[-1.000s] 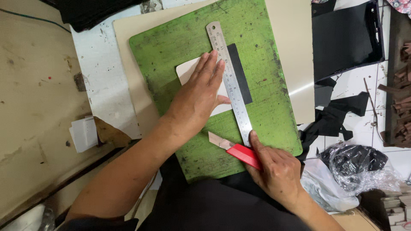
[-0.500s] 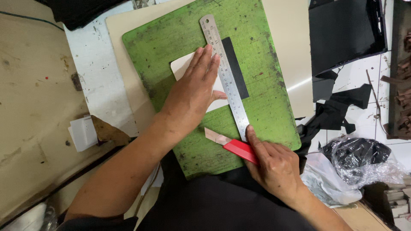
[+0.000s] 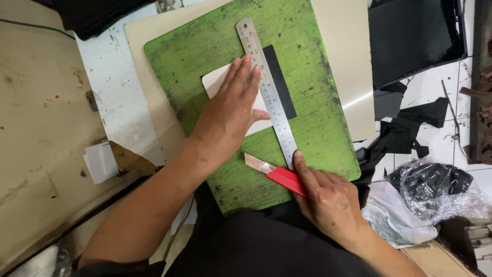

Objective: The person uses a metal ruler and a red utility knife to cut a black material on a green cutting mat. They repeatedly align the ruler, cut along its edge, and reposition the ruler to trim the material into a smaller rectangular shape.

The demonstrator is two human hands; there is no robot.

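Head view, the only 1. Left hand [image 3: 230, 110] spread flat, open, pressing down on a long steel ruler [image 3: 267, 92] and a cream card template [image 3: 218, 82]; both lie over a thin black rectangular sheet [image 3: 281, 82] on a scuffed green cutting mat [image 3: 318, 123]. Right hand [image 3: 328, 200] closed around a red-handled utility knife [image 3: 279, 175], bare blade lying flat just below the ruler's lower end, forefinger touching that end. Ruler likely rigid, smooth, prone to sliding unless pressed along its middle. Black sheet probably light, limp, easily shifted; best pinned flat, not lifted. Knife light, sharp; hold by the red handle only. Beige board [image 3: 348, 61] under the mat, on the table. Black offcuts [image 3: 405, 128] and crinkled plastic bag [image 3: 435, 195] at right.
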